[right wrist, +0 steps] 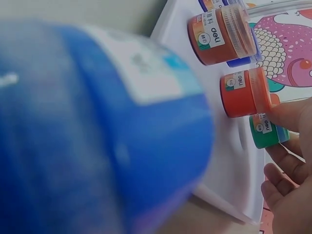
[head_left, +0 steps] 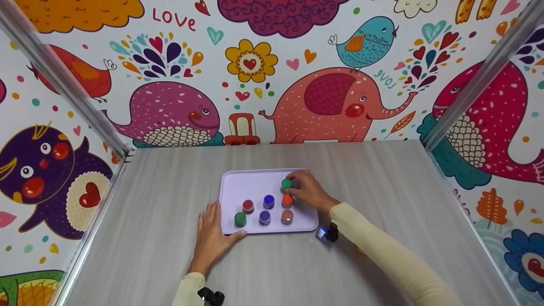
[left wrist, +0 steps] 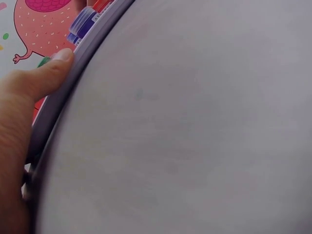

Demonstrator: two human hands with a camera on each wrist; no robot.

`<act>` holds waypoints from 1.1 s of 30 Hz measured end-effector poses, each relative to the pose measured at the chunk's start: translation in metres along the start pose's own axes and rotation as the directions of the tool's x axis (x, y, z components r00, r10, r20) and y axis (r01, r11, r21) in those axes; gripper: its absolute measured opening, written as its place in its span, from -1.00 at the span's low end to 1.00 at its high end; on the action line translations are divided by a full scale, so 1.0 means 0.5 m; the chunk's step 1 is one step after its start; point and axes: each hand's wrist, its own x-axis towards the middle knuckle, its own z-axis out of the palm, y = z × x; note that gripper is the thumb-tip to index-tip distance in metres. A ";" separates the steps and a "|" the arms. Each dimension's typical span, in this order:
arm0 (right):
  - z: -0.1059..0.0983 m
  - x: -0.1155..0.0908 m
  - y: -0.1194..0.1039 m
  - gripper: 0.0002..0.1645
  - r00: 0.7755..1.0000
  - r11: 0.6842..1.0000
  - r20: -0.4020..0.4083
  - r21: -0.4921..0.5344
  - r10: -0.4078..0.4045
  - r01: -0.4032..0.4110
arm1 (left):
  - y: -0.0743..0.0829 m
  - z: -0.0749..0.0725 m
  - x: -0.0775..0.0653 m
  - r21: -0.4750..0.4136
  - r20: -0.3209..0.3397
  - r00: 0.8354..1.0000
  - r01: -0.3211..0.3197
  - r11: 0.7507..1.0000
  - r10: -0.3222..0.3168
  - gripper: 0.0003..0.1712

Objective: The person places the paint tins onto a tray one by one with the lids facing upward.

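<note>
"Green paint jar at the tray's far-right part: how's the grip?"

"Right hand pinches it; left hand, fingers extended, touches the tray's near-left corner. Likely light, stiff, smooth: hold its sides."

The tray is light purple. There are two green jars, two deep blue jars, a dark red jar, an orange-red jar and a brown jar. A bright blue jar has a white label. The table is grey with soft streaks. The sleeves are cream. On the white wall, a coral elephant has pale specks, and a purple whale has a cream, scaly tummy.
</note>
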 end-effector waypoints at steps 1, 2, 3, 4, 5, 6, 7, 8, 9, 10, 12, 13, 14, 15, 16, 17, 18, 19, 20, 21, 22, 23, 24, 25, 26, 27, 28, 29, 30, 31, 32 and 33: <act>0.001 0.003 0.001 -0.60 1.000 1.000 0.001 0.006 -0.001 0.001 | 0.000 0.000 0.000 0.001 0.000 1.000 0.000 1.000 0.000 0.47; 0.003 0.005 0.002 -0.60 1.000 1.000 0.001 0.010 -0.001 0.001 | 0.001 0.000 0.000 0.002 0.002 1.000 0.001 1.000 -0.001 0.47; 0.004 0.008 0.003 -0.61 1.000 1.000 -0.001 0.010 -0.007 0.007 | 0.002 0.000 0.001 0.002 0.003 1.000 0.002 1.000 -0.002 0.47; 0.005 0.011 0.004 -0.61 1.000 1.000 -0.003 0.009 -0.015 0.015 | 0.002 -0.001 0.001 0.003 0.004 1.000 0.003 1.000 -0.003 0.48; 0.006 0.013 0.004 -0.62 1.000 1.000 -0.005 0.006 -0.024 0.024 | 0.003 -0.002 0.001 0.002 0.005 1.000 0.004 1.000 -0.004 0.48; 0.007 0.015 0.005 -0.62 0.999 0.999 -0.007 0.000 -0.035 0.035 | 0.004 -0.002 0.001 0.002 0.007 1.000 0.007 1.000 -0.007 0.48; 0.007 0.017 0.007 -0.62 0.999 0.999 -0.010 -0.007 -0.044 0.044 | 0.004 -0.003 0.001 0.002 0.009 1.000 0.011 1.000 -0.011 0.49; 0.008 0.019 0.008 -0.63 0.998 0.998 -0.013 -0.014 -0.053 0.053 | 0.005 -0.003 0.000 0.001 0.011 1.000 0.015 1.000 -0.015 0.49; 0.009 0.020 0.009 -0.63 0.998 0.998 -0.014 -0.020 -0.064 0.064 | 0.005 -0.003 0.000 0.001 0.012 1.000 0.018 1.000 -0.018 0.49; 0.009 0.021 0.011 -0.63 0.998 0.997 -0.014 -0.024 -0.068 0.067 | 0.006 -0.003 0.000 0.002 0.013 1.000 0.021 1.000 -0.021 0.49; 0.009 0.022 0.013 -0.64 0.997 0.997 -0.014 -0.034 -0.072 0.071 | 0.006 -0.002 0.000 0.002 0.015 1.000 0.027 1.000 -0.027 0.49; 0.009 0.022 0.013 -0.63 0.998 0.997 -0.011 -0.034 -0.067 0.067 | 0.006 -0.002 0.000 0.003 0.017 0.999 0.029 1.000 -0.029 0.49; 0.008 0.021 0.013 -0.64 0.998 0.998 -0.008 -0.032 -0.062 0.061 | 0.006 -0.002 0.000 0.004 0.018 0.999 0.031 1.000 -0.031 0.49; 0.007 0.021 0.013 -0.64 0.998 0.998 -0.003 -0.029 -0.055 0.055 | 0.006 -0.002 0.000 0.006 0.020 0.999 0.033 0.999 -0.033 0.50; 0.006 0.020 0.012 -0.63 0.999 0.998 0.002 -0.028 -0.047 0.047 | 0.005 -0.002 0.000 0.008 0.022 0.999 0.036 0.999 -0.036 0.50; 0.005 0.020 0.011 -0.63 0.999 0.999 0.007 -0.025 -0.041 0.041 | 0.005 -0.002 0.001 0.007 0.023 0.999 0.037 0.999 -0.037 0.50; 0.003 0.020 0.010 -0.62 0.999 0.999 0.013 -0.019 -0.030 0.030 | 0.004 -0.002 0.001 0.008 0.024 0.999 0.039 0.999 -0.039 0.51; 0.001 0.018 0.008 -0.60 1.000 1.000 0.018 -0.014 -0.022 0.022 | 0.004 -0.002 0.002 0.009 0.025 0.999 0.039 0.999 -0.040 0.51; -0.002 0.016 0.007 -0.59 1.000 1.000 0.020 -0.013 -0.017 0.017 | 0.004 -0.001 0.002 0.009 0.025 0.999 0.039 0.999 -0.039 0.51; -0.004 0.014 0.005 -0.57 1.000 1.000 0.021 -0.012 -0.011 0.011 | 0.004 -0.001 0.002 0.008 0.024 0.999 0.038 0.999 -0.038 0.51; -0.008 0.012 0.003 -0.55 1.000 1.000 0.021 -0.013 -0.006 0.006 | 0.004 0.000 0.003 0.006 0.023 0.999 0.037 0.999 -0.037 0.51; -0.011 0.009 0.002 -0.54 1.000 1.000 0.021 -0.011 0.000 0.001 | 0.004 0.000 0.003 0.007 0.023 0.999 0.037 0.999 -0.037 0.51; -0.015 0.004 0.001 -0.52 1.000 1.000 0.020 -0.012 0.005 -0.005 | 0.004 0.000 0.003 0.007 0.023 0.999 0.037 0.999 -0.038 0.51; -0.019 0.000 -0.001 -0.52 1.000 1.000 0.020 -0.011 0.008 -0.008 | 0.004 0.001 0.003 0.006 0.024 0.999 0.039 0.999 -0.039 0.51; -0.024 -0.006 -0.003 -0.51 1.000 1.000 0.021 -0.013 0.011 -0.011 | 0.004 0.001 0.003 0.005 0.025 0.999 0.040 0.999 -0.040 0.51; -0.028 -0.011 -0.005 -0.50 1.000 1.000 0.022 -0.013 0.014 -0.014 | 0.004 0.001 0.003 0.004 0.026 0.999 0.042 0.999 -0.042 0.51; -0.032 -0.017 -0.007 -0.50 1.000 1.000 0.025 -0.014 0.015 -0.015 | 0.003 0.001 0.003 0.004 0.027 0.999 0.044 0.999 -0.044 0.51; -0.037 -0.024 -0.010 -0.50 0.999 1.000 0.028 -0.014 0.017 -0.017 | 0.003 0.001 0.002 0.005 0.028 0.999 0.045 0.999 -0.046 0.51; -0.041 -0.031 -0.011 -0.50 0.999 1.000 0.030 -0.017 0.021 -0.021 | 0.003 0.001 0.002 0.003 0.029 0.999 0.045 0.999 -0.045 0.51; -0.044 -0.037 -0.013 -0.50 0.999 1.000 0.033 -0.019 0.023 -0.022 | 0.003 0.001 0.002 0.004 0.029 0.999 0.044 0.999 -0.044 0.51; -0.047 -0.044 -0.013 -0.50 0.999 0.999 0.035 -0.027 0.026 -0.025 | 0.002 0.001 0.002 0.005 0.027 0.999 0.041 0.999 -0.041 0.51; -0.050 -0.051 -0.013 -0.50 0.999 0.999 0.038 -0.038 0.026 -0.025 | 0.002 0.000 0.002 0.006 0.026 0.999 0.039 0.999 -0.040 0.50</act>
